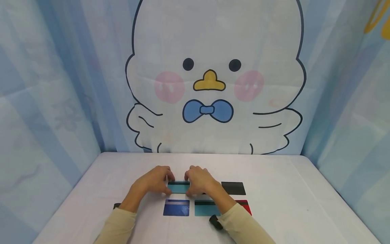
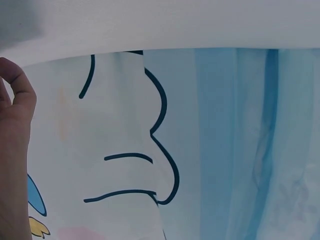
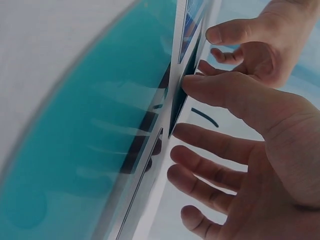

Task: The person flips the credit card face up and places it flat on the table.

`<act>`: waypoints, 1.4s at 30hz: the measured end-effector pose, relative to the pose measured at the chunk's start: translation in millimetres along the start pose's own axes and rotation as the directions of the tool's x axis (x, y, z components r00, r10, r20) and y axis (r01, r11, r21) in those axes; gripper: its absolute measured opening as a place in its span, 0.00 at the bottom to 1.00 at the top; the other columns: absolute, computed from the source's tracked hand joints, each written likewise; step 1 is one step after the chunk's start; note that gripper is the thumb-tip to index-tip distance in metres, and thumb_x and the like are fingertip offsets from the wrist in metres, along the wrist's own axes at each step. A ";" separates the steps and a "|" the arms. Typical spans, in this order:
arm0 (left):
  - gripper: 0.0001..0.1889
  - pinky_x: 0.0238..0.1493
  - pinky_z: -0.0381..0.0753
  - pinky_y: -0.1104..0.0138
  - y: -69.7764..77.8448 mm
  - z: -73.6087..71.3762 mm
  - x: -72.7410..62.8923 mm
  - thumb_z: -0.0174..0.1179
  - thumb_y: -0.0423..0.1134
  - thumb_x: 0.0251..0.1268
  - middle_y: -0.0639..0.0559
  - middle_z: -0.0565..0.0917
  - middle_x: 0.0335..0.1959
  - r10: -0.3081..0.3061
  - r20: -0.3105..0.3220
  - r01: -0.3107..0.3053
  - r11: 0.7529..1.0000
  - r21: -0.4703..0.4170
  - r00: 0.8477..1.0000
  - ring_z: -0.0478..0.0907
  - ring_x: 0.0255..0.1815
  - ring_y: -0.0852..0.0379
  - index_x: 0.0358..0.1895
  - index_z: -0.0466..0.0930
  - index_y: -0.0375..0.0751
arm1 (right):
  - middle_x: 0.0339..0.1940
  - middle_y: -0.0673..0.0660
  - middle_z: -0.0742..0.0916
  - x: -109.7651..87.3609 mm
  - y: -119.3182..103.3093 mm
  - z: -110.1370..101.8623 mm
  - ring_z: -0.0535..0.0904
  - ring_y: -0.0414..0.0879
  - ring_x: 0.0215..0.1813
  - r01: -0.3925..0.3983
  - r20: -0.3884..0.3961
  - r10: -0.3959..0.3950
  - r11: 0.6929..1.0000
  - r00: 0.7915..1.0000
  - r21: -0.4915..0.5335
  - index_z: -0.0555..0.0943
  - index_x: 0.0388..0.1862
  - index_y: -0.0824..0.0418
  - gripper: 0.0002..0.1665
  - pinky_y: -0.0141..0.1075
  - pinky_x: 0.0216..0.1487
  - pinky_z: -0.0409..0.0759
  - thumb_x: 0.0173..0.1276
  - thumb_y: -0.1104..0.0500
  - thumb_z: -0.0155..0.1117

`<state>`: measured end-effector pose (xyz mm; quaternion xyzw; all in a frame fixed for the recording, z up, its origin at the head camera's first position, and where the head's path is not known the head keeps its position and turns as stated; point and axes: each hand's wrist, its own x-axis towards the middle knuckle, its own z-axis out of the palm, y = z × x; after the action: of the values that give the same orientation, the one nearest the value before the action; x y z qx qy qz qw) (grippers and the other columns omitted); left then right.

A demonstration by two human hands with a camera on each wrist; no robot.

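A teal card [image 1: 178, 187] with a dark stripe lies flat on the white table between both hands. At its left end, my left hand [image 1: 156, 179] has its thumb by the near edge and bent fingers by the far edge. My right hand [image 1: 201, 180] spans the right end in the same way and covers that part. In the right wrist view, the right thumb and forefinger pinch the card's opposite edges, and the left hand [image 3: 267, 47] sits beyond. The left wrist view catches only part of the left hand [image 2: 15, 110], without the card.
Nearer me lie a blue card [image 1: 176, 207], a second teal card [image 1: 204, 208] and a red card [image 1: 244, 205], partly behind the right forearm. Right of the right hand is a black card [image 1: 233, 188]. A curtain with a cartoon bird [image 1: 210, 135] hangs behind the table.
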<state>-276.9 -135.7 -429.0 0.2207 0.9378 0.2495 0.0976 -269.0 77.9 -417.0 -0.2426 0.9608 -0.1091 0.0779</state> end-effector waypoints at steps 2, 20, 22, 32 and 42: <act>0.19 0.50 0.80 0.57 -0.5 -0.2 -0.3 0.82 0.36 0.47 0.56 0.83 0.41 0.008 0.002 -0.008 1.000 0.005 1.000 0.77 0.44 0.53 0.46 0.89 0.43 | 0.45 0.51 0.85 0.3 0.1 0.5 0.78 0.46 0.48 0.004 -0.001 -0.004 1.000 1.000 -0.005 0.88 0.52 0.56 0.26 0.51 0.60 0.79 0.55 0.49 0.82; 0.20 0.54 0.81 0.55 -0.7 -1.6 -0.9 0.82 0.35 0.48 0.56 0.84 0.42 -0.006 0.013 0.006 1.000 0.007 1.000 0.78 0.46 0.53 0.47 0.87 0.44 | 0.41 0.50 0.84 3.8 5.0 3.8 0.76 0.43 0.43 0.037 -0.011 -0.037 0.999 0.999 0.030 0.88 0.52 0.58 0.26 0.47 0.55 0.80 0.56 0.49 0.81; 0.20 0.55 0.80 0.55 -0.8 -1.7 -0.9 0.82 0.35 0.49 0.55 0.84 0.43 -0.006 0.012 0.006 1.000 0.009 1.000 0.78 0.46 0.53 0.47 0.87 0.44 | 0.40 0.50 0.85 4.5 5.6 3.0 0.77 0.43 0.42 0.044 -0.022 -0.043 0.998 0.999 0.039 0.88 0.50 0.58 0.26 0.46 0.54 0.81 0.56 0.49 0.81; 0.26 0.53 0.81 0.56 -1.3 -6.0 -4.4 0.83 0.37 0.46 0.54 0.84 0.43 -0.023 -0.016 0.023 0.999 0.025 1.000 0.77 0.45 0.54 0.52 0.86 0.45 | 0.41 0.50 0.85 4.4 6.0 -3.5 0.76 0.45 0.45 0.034 -0.059 -0.029 0.996 0.998 0.085 0.87 0.50 0.58 0.26 0.47 0.56 0.79 0.55 0.50 0.81; 0.26 0.54 0.82 0.56 -4.4 -13.9 -4.4 0.84 0.37 0.45 0.55 0.88 0.45 0.007 -0.039 -0.007 1.000 -0.003 0.999 0.79 0.48 0.53 0.52 0.88 0.43 | 0.46 0.52 0.85 2.5 7.9 -7.3 0.78 0.46 0.48 0.017 -0.038 -0.012 0.988 0.999 0.153 0.85 0.54 0.58 0.28 0.47 0.57 0.82 0.55 0.51 0.83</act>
<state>-278.8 -147.1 -419.0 0.2188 0.9384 0.2556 0.0789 -276.2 84.7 -412.1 -0.2407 0.9491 -0.1879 0.0777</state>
